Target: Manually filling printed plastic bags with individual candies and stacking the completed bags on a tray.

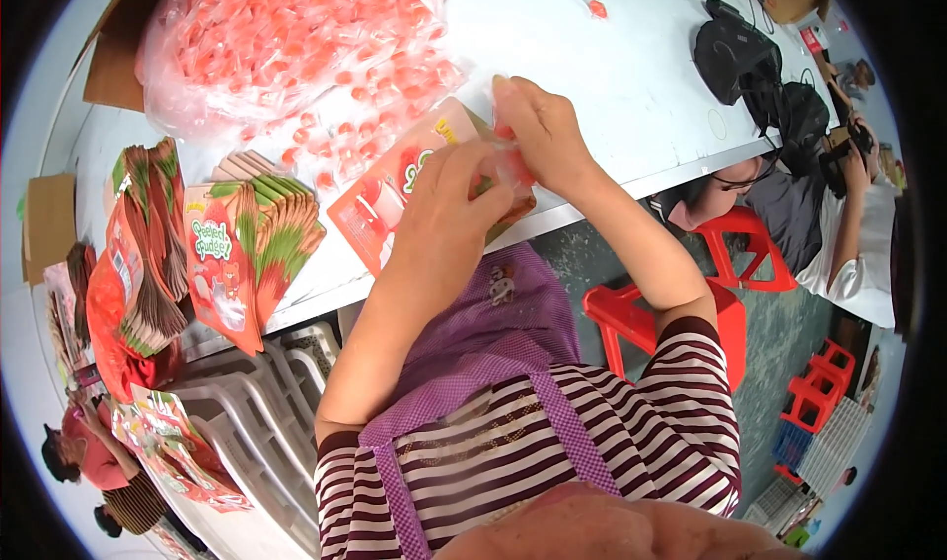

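My left hand is closed on a red and beige printed pouch at the table's near edge, its fingers at the pouch's right end. Close by, my right hand is curled at that same end, thumb raised. Clear wrapper and a bit of red, like a wrapped candy, show at its fingers; the rest is hidden. Beyond the pouch, loose wrapped red candies spread from a big clear bag full of them.
Stacked flat pouches and a red bag of more pouches stand at left. Grey plastic trays sit below the table edge. Black bags lie at far right, near red stools and seated people.
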Demonstrator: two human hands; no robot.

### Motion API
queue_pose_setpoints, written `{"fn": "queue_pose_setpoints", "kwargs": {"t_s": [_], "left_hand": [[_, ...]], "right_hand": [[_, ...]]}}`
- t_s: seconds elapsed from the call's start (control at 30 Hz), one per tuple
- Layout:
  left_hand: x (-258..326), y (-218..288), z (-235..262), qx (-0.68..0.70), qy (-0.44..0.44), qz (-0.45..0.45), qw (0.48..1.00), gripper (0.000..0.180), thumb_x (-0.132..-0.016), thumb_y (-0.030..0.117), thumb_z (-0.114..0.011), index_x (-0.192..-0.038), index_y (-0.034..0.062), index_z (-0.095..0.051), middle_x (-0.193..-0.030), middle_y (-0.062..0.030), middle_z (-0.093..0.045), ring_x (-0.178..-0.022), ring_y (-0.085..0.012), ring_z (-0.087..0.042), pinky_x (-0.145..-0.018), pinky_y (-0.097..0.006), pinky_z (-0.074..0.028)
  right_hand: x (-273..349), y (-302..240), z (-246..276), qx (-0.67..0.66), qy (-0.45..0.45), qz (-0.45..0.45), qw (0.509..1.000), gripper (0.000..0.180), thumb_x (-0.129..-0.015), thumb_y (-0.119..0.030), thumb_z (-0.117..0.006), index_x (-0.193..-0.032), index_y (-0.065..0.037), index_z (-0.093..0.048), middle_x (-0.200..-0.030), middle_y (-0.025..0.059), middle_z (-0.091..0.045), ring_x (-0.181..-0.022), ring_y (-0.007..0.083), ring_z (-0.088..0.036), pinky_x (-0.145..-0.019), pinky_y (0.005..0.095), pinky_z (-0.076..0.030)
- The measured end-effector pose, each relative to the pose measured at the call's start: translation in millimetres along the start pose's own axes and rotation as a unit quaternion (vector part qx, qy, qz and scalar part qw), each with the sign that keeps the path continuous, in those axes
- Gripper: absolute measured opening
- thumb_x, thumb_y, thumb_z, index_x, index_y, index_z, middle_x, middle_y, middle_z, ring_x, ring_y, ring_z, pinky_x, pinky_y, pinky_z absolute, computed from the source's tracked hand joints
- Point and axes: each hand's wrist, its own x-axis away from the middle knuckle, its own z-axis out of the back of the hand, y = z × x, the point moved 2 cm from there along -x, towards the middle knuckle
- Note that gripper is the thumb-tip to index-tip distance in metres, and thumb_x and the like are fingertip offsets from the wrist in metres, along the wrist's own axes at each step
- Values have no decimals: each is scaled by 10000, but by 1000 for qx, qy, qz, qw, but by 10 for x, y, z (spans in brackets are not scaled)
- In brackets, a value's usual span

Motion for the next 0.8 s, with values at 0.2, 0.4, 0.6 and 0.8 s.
{"fn": "queue_pose_setpoints", "kwargs": {"t_s": [0.2,0.4,0.6,0.8], "left_hand": [[-84,6,-60,-8,-4,-28,1000,145,-716,32,-626,-860,51,-616,-1152,-163,-506,-944,-317,-508,-788,-383,-444],[-54,-79,-85,-8,33,-26,999,178,-695,34,-663,-867,63,-626,-1106,-132,-511,-960,-315,-502,-790,-386,-439],[-3,-84,-42,33,53,69,996,151,-722,-14,-634,-852,63,-623,-1115,-151,-516,-1022,-319,-519,-821,-364,-456],[52,-134,-18,34,30,50,998,177,-714,-41,-627,-856,64,-629,-1091,-143,-528,-1014,-305,-522,-828,-350,-453]], "right_hand": [[-59,57,11,-63,76,47,994,349,-956,-281,-433,-763,-5,-526,-665,-8,-496,-634,55,-412,-558,231,-367],[-18,-58,-3,186,72,159,967,211,-904,-188,-510,-825,-7,-583,-690,49,-575,-562,103,-498,-503,254,-400],[43,-24,32,23,35,223,974,78,-829,-64,-561,-806,-2,-602,-707,90,-570,-585,145,-526,-534,249,-425],[39,-64,76,111,-93,293,945,101,-825,-68,-536,-796,12,-591,-704,104,-533,-607,205,-516,-540,272,-419]]}}
